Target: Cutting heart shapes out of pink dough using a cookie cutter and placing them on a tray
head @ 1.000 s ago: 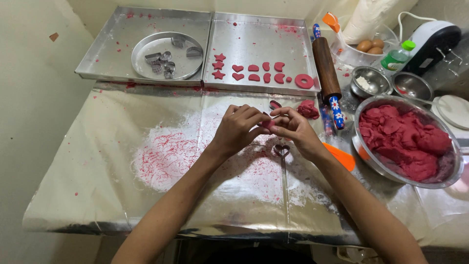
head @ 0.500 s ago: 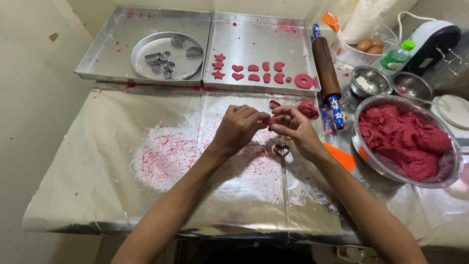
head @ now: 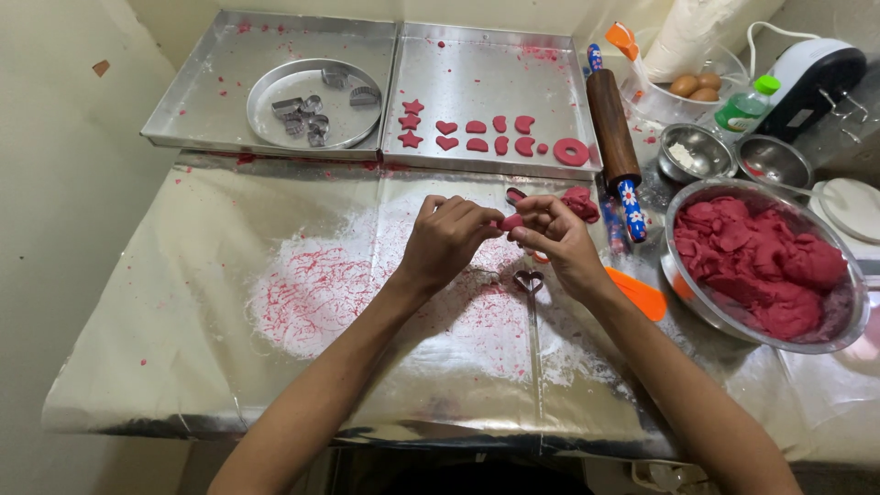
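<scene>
Both hands meet above the foil-covered surface [head: 183, 367], the left hand [head: 446, 240] and right hand [head: 555, 236] with fingers pinched closed on a small piece of red dough [head: 511, 222] between them. A heart-shaped cutter [head: 527, 280] lies just near of them, and a steel bowl of red dough [head: 761, 266] sits to the right.

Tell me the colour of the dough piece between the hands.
Reddish pink dough piece, seen in the head view.

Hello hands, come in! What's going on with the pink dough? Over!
Left hand and right hand pinching a small pink dough piece together. Heart cutter on the foil below. Rolling pin off to the right, clear.
</scene>
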